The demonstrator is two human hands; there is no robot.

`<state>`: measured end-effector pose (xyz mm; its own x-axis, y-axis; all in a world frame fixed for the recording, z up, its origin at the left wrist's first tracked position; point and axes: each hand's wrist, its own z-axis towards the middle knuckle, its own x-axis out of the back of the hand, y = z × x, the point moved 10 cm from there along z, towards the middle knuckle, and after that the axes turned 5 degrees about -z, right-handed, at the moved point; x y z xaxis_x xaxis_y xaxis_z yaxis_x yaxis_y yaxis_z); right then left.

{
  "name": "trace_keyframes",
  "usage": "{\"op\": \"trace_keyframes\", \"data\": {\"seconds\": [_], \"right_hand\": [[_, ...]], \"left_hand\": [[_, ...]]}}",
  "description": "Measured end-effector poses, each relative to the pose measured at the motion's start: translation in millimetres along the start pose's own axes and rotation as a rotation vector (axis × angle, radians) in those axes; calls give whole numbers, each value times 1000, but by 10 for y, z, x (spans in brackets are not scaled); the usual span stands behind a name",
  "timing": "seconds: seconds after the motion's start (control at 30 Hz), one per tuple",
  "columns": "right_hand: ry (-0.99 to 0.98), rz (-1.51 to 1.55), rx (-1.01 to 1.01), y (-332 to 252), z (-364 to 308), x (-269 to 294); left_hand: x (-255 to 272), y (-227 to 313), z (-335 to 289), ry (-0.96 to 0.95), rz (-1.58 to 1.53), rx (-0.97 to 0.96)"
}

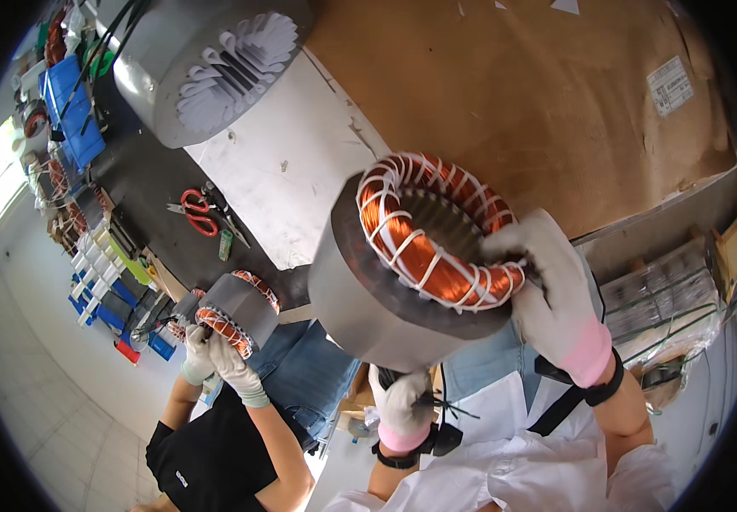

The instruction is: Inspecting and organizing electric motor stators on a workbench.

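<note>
Copper wire, glossy and bound with white lacing, is crowning the grey steel cylindrical stator [402, 273], which is tilting on the bench edge between both hands. The right gloved hand [552, 294] is pinching the lacing at the coil rim; below it, the left gloved hand [404, 401] is closing around thin black leads [445, 405], while a co-worker's gloved hands [215, 354] farther left are gripping a smaller stator [236, 311]

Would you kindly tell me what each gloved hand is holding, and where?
Right hand grips the stator at its copper winding's rim; left hand pinches dark wires below it.
</note>
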<state>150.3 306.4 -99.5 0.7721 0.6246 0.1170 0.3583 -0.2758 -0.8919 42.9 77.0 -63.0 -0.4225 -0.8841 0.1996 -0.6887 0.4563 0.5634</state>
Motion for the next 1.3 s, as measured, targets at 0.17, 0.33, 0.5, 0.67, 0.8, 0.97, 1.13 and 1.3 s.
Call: {"op": "trace_keyframes", "data": {"seconds": [0.17, 0.33, 0.5, 0.67, 0.8, 0.97, 1.13, 1.3], "right_hand": [[-94, -200, 106, -59, -126, 94], [-193, -201, 150, -34, 93, 245], [-388, -689, 473, -129, 391, 17], [-139, -864, 544, -258, 602, 351], [-338, -830, 631, -214, 325, -106], [-12, -834, 311, -53, 350, 325], [-113, -471, 202, 105, 119, 72], [-128, -328, 210, 23, 223, -97]], "left_hand": [[-138, -153, -232, -70, -106, 98], [-9, -242, -212, 70, -118, 35], [19, -311, -168, -65, 14, 52], [-20, -303, -168, -33, -61, 21], [242, -479, -200, -53, 33, 40], [-10, -261, -205, -127, -86, 13], [48, -159, -96, -19, -275, 141], [24, -69, -48, -226, -467, 89]]}}
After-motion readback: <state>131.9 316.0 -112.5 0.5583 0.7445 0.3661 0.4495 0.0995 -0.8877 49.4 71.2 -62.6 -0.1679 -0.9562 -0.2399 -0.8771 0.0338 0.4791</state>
